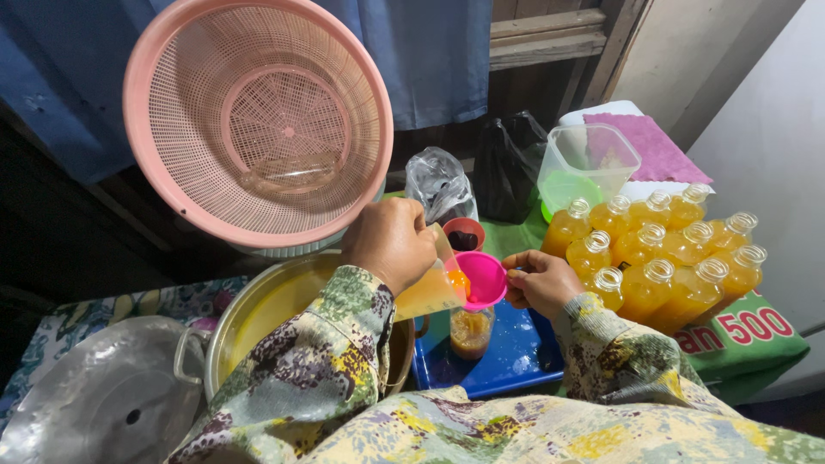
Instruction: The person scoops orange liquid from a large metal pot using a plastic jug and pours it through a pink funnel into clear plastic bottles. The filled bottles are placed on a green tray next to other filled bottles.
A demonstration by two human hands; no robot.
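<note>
Indoors, blue tray [516,357]: left hand [391,241] tilts jug [430,292], right hand [541,282] grips pink funnel [483,279]

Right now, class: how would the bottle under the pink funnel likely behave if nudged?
The bottle looks only part full, so probably light. The pink funnel on top likely makes it top-heavy and tippy; the right hand steadies that funnel. The blue tray looks wet, perhaps slippery.

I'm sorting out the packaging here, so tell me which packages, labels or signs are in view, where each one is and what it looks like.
Green printed package: far right, under the filled bottles; soft, flat, green with red and white print.
Clear plastic bag: behind the left hand; crumpled, see-through.
Black plastic bag: beside the clear one; dark, glossy, bunched.
No screens show, and the bottles carry no labels.
</note>
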